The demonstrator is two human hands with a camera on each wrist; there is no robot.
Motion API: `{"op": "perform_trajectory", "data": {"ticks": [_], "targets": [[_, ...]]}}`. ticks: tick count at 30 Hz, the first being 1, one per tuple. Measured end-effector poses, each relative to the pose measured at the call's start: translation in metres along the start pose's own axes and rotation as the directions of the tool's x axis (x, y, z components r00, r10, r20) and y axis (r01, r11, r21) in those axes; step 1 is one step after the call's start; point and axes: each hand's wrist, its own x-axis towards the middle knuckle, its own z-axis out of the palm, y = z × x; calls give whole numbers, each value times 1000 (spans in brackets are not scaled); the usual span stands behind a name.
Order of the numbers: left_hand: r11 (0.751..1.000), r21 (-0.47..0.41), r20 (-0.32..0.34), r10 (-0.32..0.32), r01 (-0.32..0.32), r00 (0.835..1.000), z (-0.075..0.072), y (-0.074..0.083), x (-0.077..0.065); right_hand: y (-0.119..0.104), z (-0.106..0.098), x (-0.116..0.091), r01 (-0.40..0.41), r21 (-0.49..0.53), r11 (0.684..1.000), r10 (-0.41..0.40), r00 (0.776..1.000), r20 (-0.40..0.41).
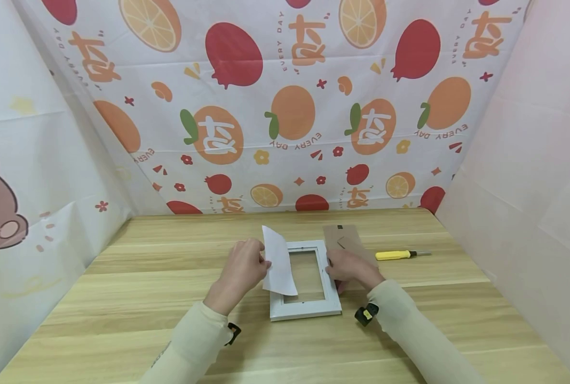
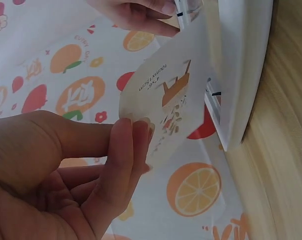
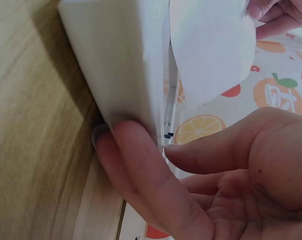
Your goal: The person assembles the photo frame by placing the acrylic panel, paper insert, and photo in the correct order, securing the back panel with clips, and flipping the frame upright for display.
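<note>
A white picture frame [image 1: 309, 308] lies on the wooden table, its middle opening showing the wood beneath. Between thumb and fingers, my left hand [image 1: 243, 266] pinches the left edge of a paper insert sheet [image 1: 279, 261], which is tilted and slightly curved over the frame's left part. In the left wrist view, the sheet [image 2: 160, 95] carries a printed picture and "4"x6"" size text. My right hand [image 1: 349, 265] grips the frame's right side; the right wrist view shows its fingers against the outer side of the frame [image 3: 116, 60] and the thumb at the rim.
A brown backing board [image 1: 345, 233] lies right of the frame, partly behind my right hand. Farther right lies a screwdriver [image 1: 393, 255] with a yellow handle. A fruit-patterned cloth [image 1: 294, 160] hangs behind the table [image 1: 169, 272], with pale cloths at both sides.
</note>
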Motion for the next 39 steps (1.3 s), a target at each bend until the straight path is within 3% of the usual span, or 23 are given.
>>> {"op": "perform_trajectory", "data": {"ticks": [10,16,24,39], "targets": [[999,37,23,-9,8,1000,1,-4,-1,-1,1,-1,4,21,1000,-4,1000,4],[998,64,41,19,-22,999,6,-2,2,5,0,-6,-23,51,998,23,1000,-4],[999,42,44,6,-8,999,3,-4,2,0,0,-1,18,48,999,-18,1000,-1],[1000,25,57,9,-10,998,7,-2,3,0,0,1,6,23,1000,-6,1000,-5]]}}
